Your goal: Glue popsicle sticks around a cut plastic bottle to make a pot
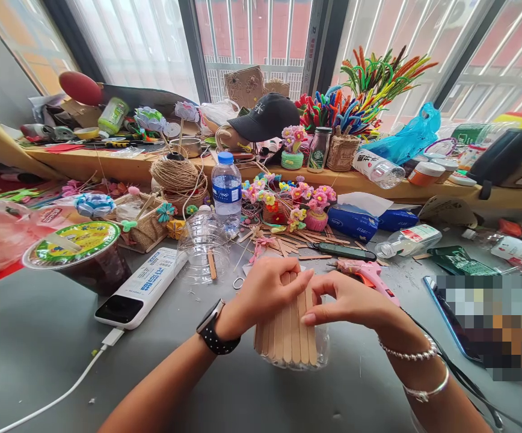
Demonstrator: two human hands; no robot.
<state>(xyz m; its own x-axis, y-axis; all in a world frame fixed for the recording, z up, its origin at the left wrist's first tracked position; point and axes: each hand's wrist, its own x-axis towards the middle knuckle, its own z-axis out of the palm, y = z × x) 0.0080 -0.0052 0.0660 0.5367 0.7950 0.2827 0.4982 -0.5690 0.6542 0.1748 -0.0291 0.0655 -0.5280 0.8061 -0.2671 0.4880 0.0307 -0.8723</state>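
Observation:
A clear plastic bottle lies on the table in front of me, a row of craft sticks set side by side along its upper face. My left hand is closed over the far end of the bottle and sticks, its thumb lying across them. From the right, my right hand pinches the outermost craft stick, thumb pressed on its face and fingers curled at its edge. The far end of the bottle is hidden behind my hands. Just behind my right hand lies a pink glue gun.
Loose craft sticks and a dark green utility knife lie behind my hands. A cut clear bottle, a power bank and a lidded drink cup stand or lie leftward. A phone and cables are rightward.

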